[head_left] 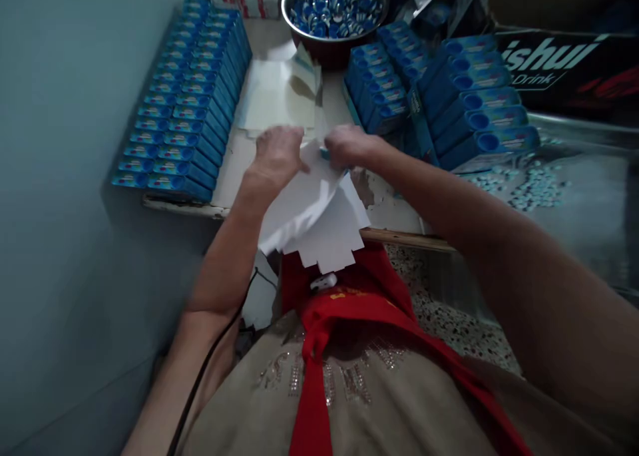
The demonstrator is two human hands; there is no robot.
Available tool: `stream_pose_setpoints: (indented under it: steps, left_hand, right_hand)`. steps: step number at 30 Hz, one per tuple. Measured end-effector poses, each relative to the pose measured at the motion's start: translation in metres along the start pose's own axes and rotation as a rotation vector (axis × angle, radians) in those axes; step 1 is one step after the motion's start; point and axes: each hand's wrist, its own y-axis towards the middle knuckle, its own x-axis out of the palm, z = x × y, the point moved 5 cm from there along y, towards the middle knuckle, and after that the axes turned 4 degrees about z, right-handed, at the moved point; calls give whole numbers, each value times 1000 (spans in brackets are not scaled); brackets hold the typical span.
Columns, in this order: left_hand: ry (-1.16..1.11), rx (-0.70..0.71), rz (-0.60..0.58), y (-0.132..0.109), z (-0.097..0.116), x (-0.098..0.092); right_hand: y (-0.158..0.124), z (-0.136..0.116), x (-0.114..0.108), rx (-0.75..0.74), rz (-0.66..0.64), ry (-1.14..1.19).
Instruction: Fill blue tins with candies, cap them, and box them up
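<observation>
Close together over the table's front part are my two hands. My left hand [280, 148] has its fingers bent at the upper left edge of a white card sheet [299, 200], gripping it. My right hand [348, 146] is closed at the sheet's upper right, where a small bit of blue shows under the fingers. The sheet curves down toward me. Below it, another white cut-out card [332, 233] with notched edges hangs past the table edge. Just beyond my hands lies a pile of cream sheets [277, 100], one of them curled up.
Rows of blue boxes [187, 103] stand at the left, with more blue boxes [479, 103] at the right. A metal bowl [285, 10] of blue-and-white pieces is at the back. Small pale pieces [536, 186] lie at the right, near a black carton [559, 60].
</observation>
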Motion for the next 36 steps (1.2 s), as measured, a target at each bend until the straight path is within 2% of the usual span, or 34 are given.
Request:
stream_pose_setpoints:
  steps: [2,3,6,8,9,10,12,14,15,17,20,23,26,30,33,36]
  left_hand:
    - [46,110,40,-29,21,-15]
    - [45,128,39,-48,28,-14]
    - [92,96,-32,-107,29,17]
    - [145,48,-18,-132,17,41]
    - [150,28,13,-137,9,49]
    - [133,16,50,-137,1,54]
    - [42,14,102,-125,-14,56]
    - [-89,16,57,-102,-28,55]
    - [-161,7,-10,-89,-35,56]
    - [-305,-43,-212,-65,-46,61]
    - [-476,-143,-479,-45,-58,73]
    - [-590,-168,-544,-42,-60,74]
    - [-574,-112,-441,-51,-53,63]
    - [-293,-20,-109,-75,-28,49]
    - [-79,-21,47,-97,-9,56]
    - [-5,-1,98,-101,-5,67]
  right_hand:
    - [-12,14,-9,117,-192,-153]
    - [-21,19,-11,155,-267,-198]
    - [-48,23,-9,186,-342,-174]
    - [-64,25,-6,191,-356,-138]
    - [-71,27,-6,195,-323,-134]
    - [-76,29,-9,192,-245,-132]
    - [-89,29,-16,145,17,-104]
    - [-105,24,-17,15,262,-24]
    - [-113,19,-11,-77,314,20]
    - [-126,9,10,-222,319,64]
    - [-136,3,37,-278,327,52]
    - [-140,4,46,-280,360,47]
    - [-139,7,45,-301,289,65]
    - [-129,12,37,-252,230,76]
    - [-121,9,34,-260,152,144]
    - [-116,9,31,-233,129,229]
